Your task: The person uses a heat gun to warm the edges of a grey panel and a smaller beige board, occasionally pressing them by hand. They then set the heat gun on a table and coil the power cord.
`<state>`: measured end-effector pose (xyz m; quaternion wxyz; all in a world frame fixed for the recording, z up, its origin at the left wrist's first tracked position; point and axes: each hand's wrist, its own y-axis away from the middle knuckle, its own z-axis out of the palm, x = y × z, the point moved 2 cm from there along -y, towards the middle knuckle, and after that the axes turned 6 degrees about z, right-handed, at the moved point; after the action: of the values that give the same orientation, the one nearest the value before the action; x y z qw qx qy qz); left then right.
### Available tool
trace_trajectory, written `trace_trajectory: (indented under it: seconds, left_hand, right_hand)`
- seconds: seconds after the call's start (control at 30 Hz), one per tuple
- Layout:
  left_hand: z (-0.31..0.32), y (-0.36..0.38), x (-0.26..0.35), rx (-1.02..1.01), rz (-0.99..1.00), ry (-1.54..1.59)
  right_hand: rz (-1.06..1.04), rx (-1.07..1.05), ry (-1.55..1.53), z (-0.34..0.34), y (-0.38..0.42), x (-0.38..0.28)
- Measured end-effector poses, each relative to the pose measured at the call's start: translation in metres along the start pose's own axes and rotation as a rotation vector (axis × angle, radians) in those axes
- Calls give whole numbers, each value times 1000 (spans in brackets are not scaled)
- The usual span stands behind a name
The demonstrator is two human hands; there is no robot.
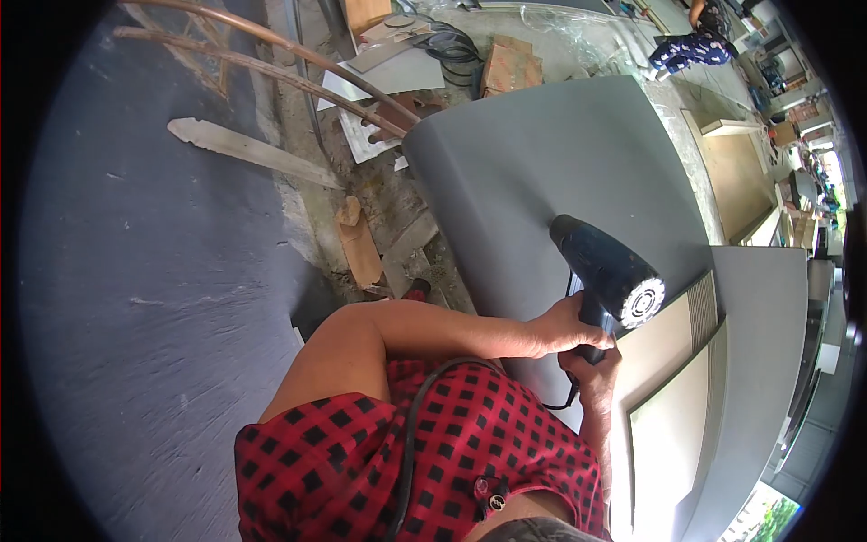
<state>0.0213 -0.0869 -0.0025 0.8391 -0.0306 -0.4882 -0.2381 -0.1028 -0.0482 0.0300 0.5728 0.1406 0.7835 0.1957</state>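
Observation:
A dark blue hair dryer (pixel 607 264) is held over a large grey curved panel (pixel 569 149), its nozzle towards the panel's surface and its round rear vent facing me. My left hand (pixel 571 327) is closed around the upper part of the handle. Just below, my right hand (pixel 593 366) wraps the handle's lower end, and the two hands touch or nearly touch. A black cord (pixel 411 443) lies across my red-and-black checked shirt. Some fingers are hidden behind the handle. Whether the nozzle touches the panel cannot be told.
Copper-coloured pipes (pixel 298 54) and a pale wooden strip (pixel 253 152) lie at left, beside a dark blue surface (pixel 135 298). Cardboard (pixel 511 68) and coiled cable (pixel 452 45) sit beyond the panel. Pale sheets (pixel 673 415) are at right. Another person (pixel 695 45) is at the far right.

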Motion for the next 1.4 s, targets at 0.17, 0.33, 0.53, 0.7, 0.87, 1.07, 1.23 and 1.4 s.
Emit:
trace_trajectory:
  seconds: [0.17, 0.33, 0.53, 0.7, 0.87, 1.07, 1.23, 1.4]
  left_hand:
    - [-16, 12, 16, 130, 72, -60]
    - [-37, 22, 28, 198, 92, 12]
    - [-44, 24, 13, 288, 166, 2]
    - [-43, 22, 9, 315, 148, 7]
    - [-48, 19, 8, 312, 163, -24]
    - [-29, 18, 34, 160, 161, 1]
    - [8, 4, 48, -20, 34, -123]
    - [53, -2, 41, -213, -158, -144]
  right_hand:
    - [-16, -52, 42, 17, -7, -17]
    - [-51, -152, 53, 39, -25, -22]
    - [-101, -189, 25, 46, -29, -15]
    - [-69, -195, 136, 36, -40, -5]
    - [-99, -236, 97, 40, -41, -4]
    - [-41, -134, 174, 30, -20, -31]
    - [-172, 17, -257, 15, -19, 23]
    - [-103, 266, -155, -23, 49, -9]
